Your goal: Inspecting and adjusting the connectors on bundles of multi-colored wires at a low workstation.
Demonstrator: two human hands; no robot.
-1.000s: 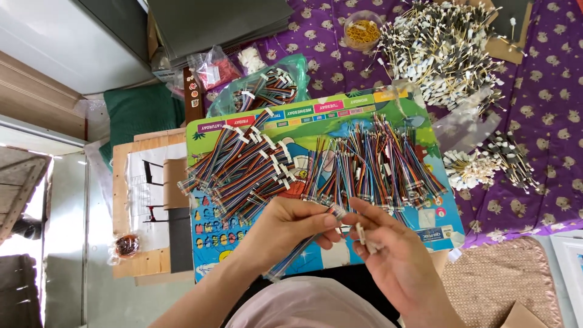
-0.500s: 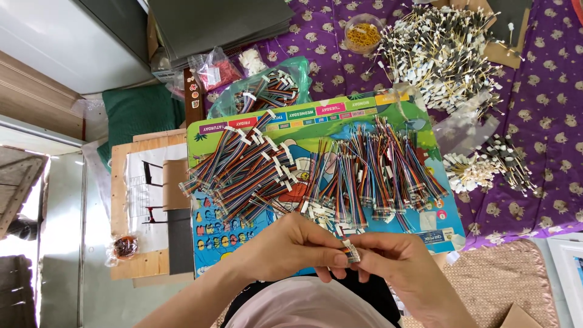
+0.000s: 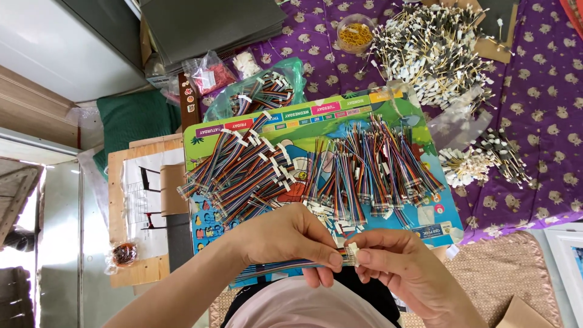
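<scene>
At the lower middle of the frame, the left hand [image 3: 291, 240] pinches a multicoloured ribbon cable [image 3: 285, 265] near its end while the right hand [image 3: 401, 267] pinches its white connector [image 3: 351, 249]; the step likely goes best with wires flat and the grip close

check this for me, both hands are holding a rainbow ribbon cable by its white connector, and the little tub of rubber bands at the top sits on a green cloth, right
Not quite. In the head view the tub of rubber bands sits on the purple patterned cloth, not a green one. The rest holds: the left hand and right hand pinch the rainbow ribbon cable at its white connector.
</scene>
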